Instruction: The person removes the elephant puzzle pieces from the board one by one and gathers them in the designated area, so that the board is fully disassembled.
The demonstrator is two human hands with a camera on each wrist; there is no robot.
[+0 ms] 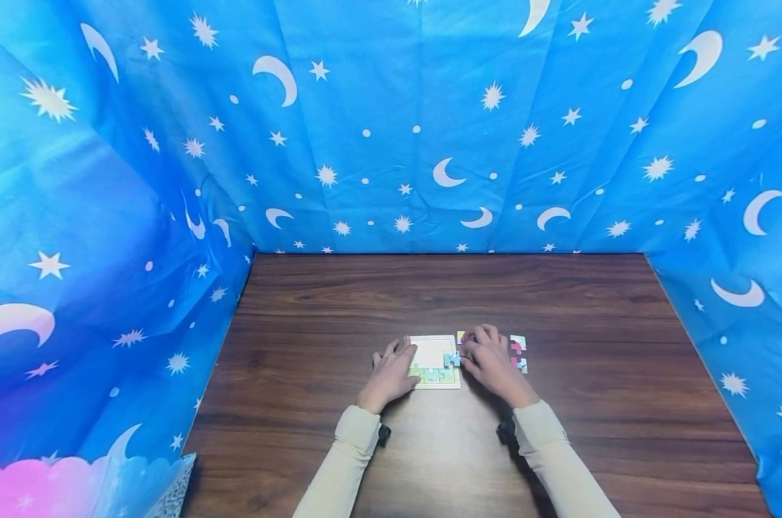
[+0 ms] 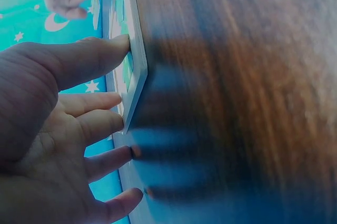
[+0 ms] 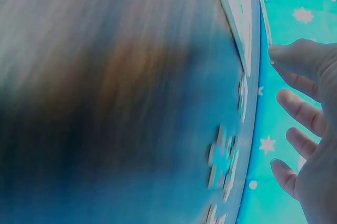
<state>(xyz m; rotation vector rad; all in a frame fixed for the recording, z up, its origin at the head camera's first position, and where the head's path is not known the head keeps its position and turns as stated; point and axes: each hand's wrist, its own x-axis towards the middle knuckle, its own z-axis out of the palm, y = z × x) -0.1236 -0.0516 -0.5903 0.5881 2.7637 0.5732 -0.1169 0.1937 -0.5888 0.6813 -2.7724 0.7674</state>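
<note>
A shallow puzzle board (image 1: 437, 386) with a pale rim lies on the table, with joined green pieces (image 1: 433, 375) along its near side and a bare white area beyond them. My left hand (image 1: 391, 374) rests at the board's left edge; in the left wrist view its thumb (image 2: 113, 52) presses on the rim and its fingers are fairly straight. Over the right part of the board, my right hand (image 1: 492, 365) pinches a light-blue puzzle piece (image 1: 452, 359) between thumb and forefinger. The right wrist view shows this piece edge-on, raised above the board (image 3: 235, 23).
Several loose puzzle pieces (image 1: 519, 344) lie right of the board, partly hidden by the right hand. The dark wooden table (image 1: 313, 309) is bordered by a blue cloth (image 1: 378, 144) with moons and stars at the back and sides.
</note>
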